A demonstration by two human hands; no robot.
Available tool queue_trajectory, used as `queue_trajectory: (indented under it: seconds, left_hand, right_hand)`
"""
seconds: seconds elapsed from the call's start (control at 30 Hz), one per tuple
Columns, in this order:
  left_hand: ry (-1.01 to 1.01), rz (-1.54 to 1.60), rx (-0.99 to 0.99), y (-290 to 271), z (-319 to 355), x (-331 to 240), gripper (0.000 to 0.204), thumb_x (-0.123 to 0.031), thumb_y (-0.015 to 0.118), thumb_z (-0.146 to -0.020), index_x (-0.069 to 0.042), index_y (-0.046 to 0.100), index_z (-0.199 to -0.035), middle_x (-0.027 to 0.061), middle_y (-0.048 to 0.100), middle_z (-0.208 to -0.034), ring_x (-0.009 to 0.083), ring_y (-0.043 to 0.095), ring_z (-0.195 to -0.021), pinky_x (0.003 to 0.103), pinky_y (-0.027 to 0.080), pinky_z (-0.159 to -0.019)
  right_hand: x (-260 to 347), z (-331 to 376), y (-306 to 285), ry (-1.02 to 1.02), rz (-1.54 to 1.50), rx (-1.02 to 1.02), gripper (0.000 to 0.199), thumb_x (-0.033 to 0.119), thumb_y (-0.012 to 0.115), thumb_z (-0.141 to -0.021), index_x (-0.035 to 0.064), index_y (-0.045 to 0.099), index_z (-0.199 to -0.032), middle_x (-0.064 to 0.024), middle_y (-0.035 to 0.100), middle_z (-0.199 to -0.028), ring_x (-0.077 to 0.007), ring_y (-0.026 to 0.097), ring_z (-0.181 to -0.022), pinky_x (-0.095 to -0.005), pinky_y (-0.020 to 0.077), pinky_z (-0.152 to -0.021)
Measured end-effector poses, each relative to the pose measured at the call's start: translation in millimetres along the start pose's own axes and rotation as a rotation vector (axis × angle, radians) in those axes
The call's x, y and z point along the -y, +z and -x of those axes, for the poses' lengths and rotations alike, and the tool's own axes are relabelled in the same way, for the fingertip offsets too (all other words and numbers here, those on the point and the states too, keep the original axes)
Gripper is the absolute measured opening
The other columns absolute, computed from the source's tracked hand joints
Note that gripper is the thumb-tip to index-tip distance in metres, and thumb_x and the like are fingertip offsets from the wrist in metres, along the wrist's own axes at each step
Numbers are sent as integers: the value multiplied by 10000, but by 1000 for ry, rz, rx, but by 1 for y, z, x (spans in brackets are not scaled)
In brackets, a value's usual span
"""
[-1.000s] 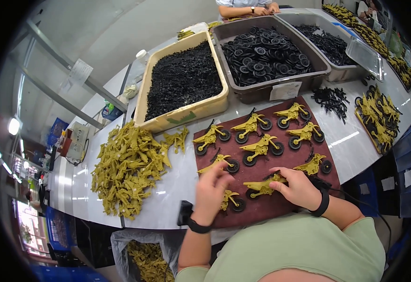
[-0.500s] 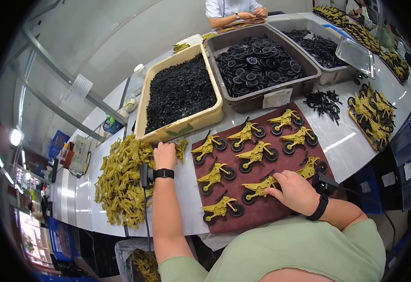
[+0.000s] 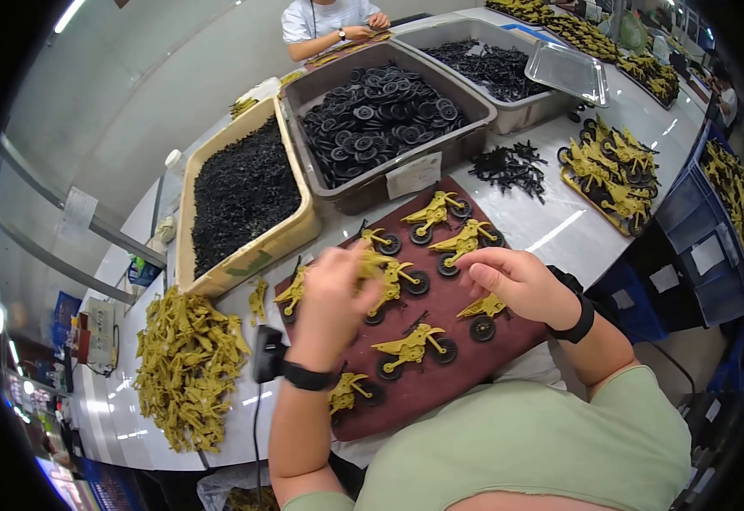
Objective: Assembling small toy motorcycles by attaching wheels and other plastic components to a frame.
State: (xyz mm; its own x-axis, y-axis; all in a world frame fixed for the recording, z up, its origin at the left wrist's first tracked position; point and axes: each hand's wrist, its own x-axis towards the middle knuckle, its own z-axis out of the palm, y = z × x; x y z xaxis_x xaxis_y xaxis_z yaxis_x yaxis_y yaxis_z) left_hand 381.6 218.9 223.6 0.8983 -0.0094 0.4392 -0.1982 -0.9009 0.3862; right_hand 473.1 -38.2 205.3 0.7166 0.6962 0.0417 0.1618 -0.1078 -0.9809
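My left hand [image 3: 331, 294] is raised over the left part of the dark red mat [image 3: 423, 400], blurred by motion. Its fingers are curled round a yellow toy motorbike body [image 3: 375, 262], also smeared. My right hand [image 3: 515, 285] hovers over the mat's right side, thumb and forefinger close together; whatever they pinch is hidden. Beneath that hand lies a partly covered toy motorbike [image 3: 482, 308]. More yellow toy motorbikes with black wheels lie in rows on the mat, one [image 3: 410, 344] close to my front. A heap of yellow bodies [image 3: 186, 366] spreads left of the mat.
Behind the mat stand a cream tub [image 3: 310, 223] of small black parts, a grey-brown tub [image 3: 474, 129] of black wheels and a grey tub [image 3: 521, 111] of black pieces. Loose black parts [image 3: 512, 166] and stacked motorbikes [image 3: 614, 170] lie rightward. A co-worker [image 3: 325, 30] sits opposite.
My left hand has moved from the yellow heap to above the mat, bringing a yellow body. My right hand has lifted off the front-row motorbikes. The whole view has shifted.
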Motion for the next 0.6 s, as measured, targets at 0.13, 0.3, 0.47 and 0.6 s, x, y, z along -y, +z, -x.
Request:
queue_trajectory:
  seconds: [0.13, 0.3, 0.47, 0.6]
  left_hand:
    - [163, 35, 148, 59, -3, -67, 769, -86, 730, -688, 43, 386, -1365, 138, 493, -954, 280, 529, -904, 375, 443, -772]
    - [46, 56, 103, 74, -3, -68, 773, 3, 666, -710, 70, 315, -1396, 173, 473, -972, 312, 521, -922, 369, 454, -796]
    - [-104, 229, 91, 83, 16, -71, 559, 55, 628, -681, 48, 427, -1203, 198, 548, -979, 353, 580, -857, 394, 490, -730]
    - [-95, 96, 154, 99, 28, -95, 475, -68, 725, -703, 15, 490, -1107, 188, 585, -958, 351, 606, -848, 400, 512, -695]
  right_hand:
    - [-6, 1, -13, 17, -163, 124, 376, 235, 577, -951, -35, 540, -1210, -59, 649, -964, -106, 614, -809, -252, 513, -718]
    - [-25, 5, -46, 92, -29, -69, 298, 209, 585, -942, -22, 597, -1130, -48, 664, -882, -101, 627, -774, -252, 517, -704]
    - [-62, -9, -68, -142, 377, 2, 147, 98, 629, -847, 49, 684, -974, -111, 661, -854, -240, 636, -764, -319, 503, -707]
    - [-63, -30, -61, -392, 580, 224, 138, 69, 622, -806, 75, 692, -924, -92, 622, -860, -276, 619, -823, -362, 505, -715]
